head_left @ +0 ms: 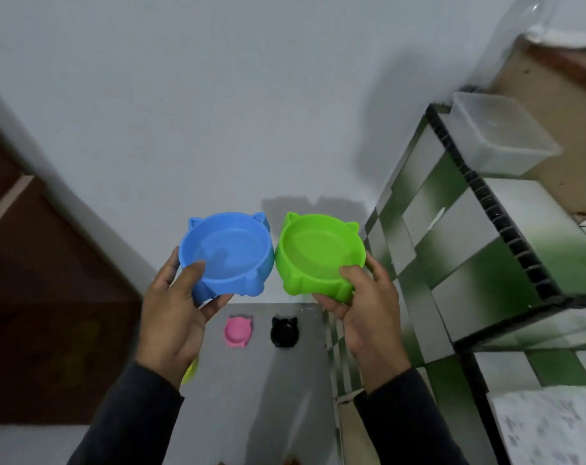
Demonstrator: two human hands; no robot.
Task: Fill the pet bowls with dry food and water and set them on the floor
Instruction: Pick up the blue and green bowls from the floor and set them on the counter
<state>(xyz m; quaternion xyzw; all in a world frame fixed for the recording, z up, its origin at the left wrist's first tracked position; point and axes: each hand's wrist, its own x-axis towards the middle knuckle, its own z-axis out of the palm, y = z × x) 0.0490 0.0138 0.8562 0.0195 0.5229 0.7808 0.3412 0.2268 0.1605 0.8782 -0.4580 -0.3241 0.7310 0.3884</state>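
A person stands facing a pale wall point(184, 112), holding two cat-eared bowls side by side at chest height, rims nearly touching. The left hand point(179, 307) grips the blue bowl point(227, 253), thumb over the near rim and fingers curled beneath; the right hand point(358, 307) clasps the green bowl point(320, 251) the same way. Both bowls look empty, though I cannot tell for certain. Below, on the grey floor point(285, 397) close to the wall, sit a pink bowl point(238, 331) and a black bowl point(284, 332), apart from each other. A green-and-white tiled counter point(452, 250) rises at right, a clear tub point(499, 135) at its far edge. A brown door point(43, 297) stands at left.
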